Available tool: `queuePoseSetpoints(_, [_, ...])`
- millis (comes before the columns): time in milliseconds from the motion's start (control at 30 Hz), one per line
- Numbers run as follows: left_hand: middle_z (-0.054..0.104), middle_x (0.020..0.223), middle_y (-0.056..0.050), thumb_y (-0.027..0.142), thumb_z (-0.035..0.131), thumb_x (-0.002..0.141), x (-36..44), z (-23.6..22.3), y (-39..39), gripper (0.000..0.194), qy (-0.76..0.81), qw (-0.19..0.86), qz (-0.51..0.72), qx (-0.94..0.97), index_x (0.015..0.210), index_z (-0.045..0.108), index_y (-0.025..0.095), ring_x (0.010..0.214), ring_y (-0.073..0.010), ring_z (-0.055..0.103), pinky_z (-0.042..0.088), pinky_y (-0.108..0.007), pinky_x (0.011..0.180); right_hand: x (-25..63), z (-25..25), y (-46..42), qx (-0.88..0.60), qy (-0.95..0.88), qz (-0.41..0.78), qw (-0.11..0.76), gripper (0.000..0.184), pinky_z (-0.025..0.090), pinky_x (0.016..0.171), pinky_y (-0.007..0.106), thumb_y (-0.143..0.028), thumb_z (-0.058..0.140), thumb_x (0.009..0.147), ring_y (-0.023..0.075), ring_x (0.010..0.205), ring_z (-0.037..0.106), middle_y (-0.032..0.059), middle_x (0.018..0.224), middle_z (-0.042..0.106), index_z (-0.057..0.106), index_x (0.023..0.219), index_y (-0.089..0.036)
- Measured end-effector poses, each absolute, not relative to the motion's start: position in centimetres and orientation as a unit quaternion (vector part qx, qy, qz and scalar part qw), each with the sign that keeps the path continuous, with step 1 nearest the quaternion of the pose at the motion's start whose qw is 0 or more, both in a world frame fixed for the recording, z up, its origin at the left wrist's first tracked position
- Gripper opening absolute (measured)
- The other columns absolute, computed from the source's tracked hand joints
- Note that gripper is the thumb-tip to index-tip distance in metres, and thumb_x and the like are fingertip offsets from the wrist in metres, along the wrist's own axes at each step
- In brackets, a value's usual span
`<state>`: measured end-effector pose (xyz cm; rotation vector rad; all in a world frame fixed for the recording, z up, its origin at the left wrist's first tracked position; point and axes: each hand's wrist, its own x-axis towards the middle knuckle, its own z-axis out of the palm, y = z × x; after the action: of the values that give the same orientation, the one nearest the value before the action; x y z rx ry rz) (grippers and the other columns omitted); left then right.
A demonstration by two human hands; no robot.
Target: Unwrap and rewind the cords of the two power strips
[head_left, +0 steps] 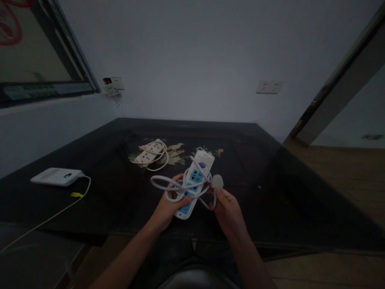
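A white power strip (pixel 185 211) with blue socket faces is held at a slant over the near part of the dark table. My left hand (pixel 170 204) grips its lower left side, with the thumb across the front. The strip's white cord (pixel 162 179) is looped around it, and one loop sticks out to the left over my left hand. My right hand (pixel 227 206) pinches the cord just below the white plug (pixel 217 181), at the right of the strip. Some of the right fingers are hidden behind the plug and cord.
A second white power strip (pixel 146 157), wrapped in its own cord, lies farther back on the black table (pixel 228 136). At the left is a white power bank (pixel 57 176) with a cable trailing off the edge. Wall outlets (pixel 269 87) are beyond the table.
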<state>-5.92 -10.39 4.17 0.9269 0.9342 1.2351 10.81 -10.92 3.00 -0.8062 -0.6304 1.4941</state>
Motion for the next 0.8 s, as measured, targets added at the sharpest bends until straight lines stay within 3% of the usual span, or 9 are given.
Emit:
queuePoseSetpoints(133, [0.061, 0.123, -0.01, 0.018, 0.081, 0.063, -5.9, 4.5, -11.4, 0.091, 0.367, 0.699, 0.502, 0.352, 0.138, 0.033, 0.031, 0.096, -0.0285, 0.067, 0.057, -0.042, 0.076, 10.7, 3.0, -11.4, -0.301, -0.262, 0.68, 0.615, 0.032, 0.043, 0.051, 0.022, -0.038, 0.081, 0.062, 0.0134, 0.066, 0.057, 0.0064, 0.086, 0.071, 0.073, 0.086, -0.017])
queuePoseSetpoints(300, [0.064, 0.118, -0.01, 0.018, 0.08, 0.064, -5.8, 4.7, -11.8, 0.088, 0.365, 0.699, 0.516, 0.336, 0.138, 0.034, 0.032, 0.087, -0.0291, 0.069, 0.061, -0.041, 0.065, 10.5, 3.7, -11.8, -0.273, -0.235, 0.697, 0.621, 0.034, 0.047, 0.051, 0.018, -0.04, 0.084, 0.058, 0.0132, 0.071, 0.062, 0.0057, 0.084, 0.071, 0.073, 0.081, -0.018])
queuePoseSetpoints(633, [0.067, 0.108, -0.005, 0.021, 0.081, 0.062, -4.0, 3.6, -11.6, 0.078, 0.366, 0.637, 0.614, 0.289, 0.13, 0.044, 0.027, 0.085, -0.0229, 0.069, 0.06, -0.033, 0.068, 10.3, 4.1, -11.6, -0.263, -0.315, 0.658, 0.632, 0.035, 0.041, 0.039, 0.016, -0.036, 0.085, 0.056, 0.0102, 0.057, 0.054, 0.0021, 0.069, 0.063, 0.068, 0.08, -0.016])
queuePoseSetpoints(800, [0.067, 0.109, -0.003, 0.019, 0.082, 0.058, -4.0, 4.0, -11.0, 0.071, 0.386, 0.575, 0.643, 0.326, 0.121, 0.052, 0.025, 0.095, -0.0194, 0.067, 0.055, -0.027, 0.081, 10.0, 4.2, -11.7, -0.312, -0.333, 0.599, 0.658, 0.038, 0.04, 0.038, 0.015, -0.025, 0.082, 0.059, 0.0104, 0.06, 0.056, -0.0017, 0.074, 0.062, 0.06, 0.089, -0.021])
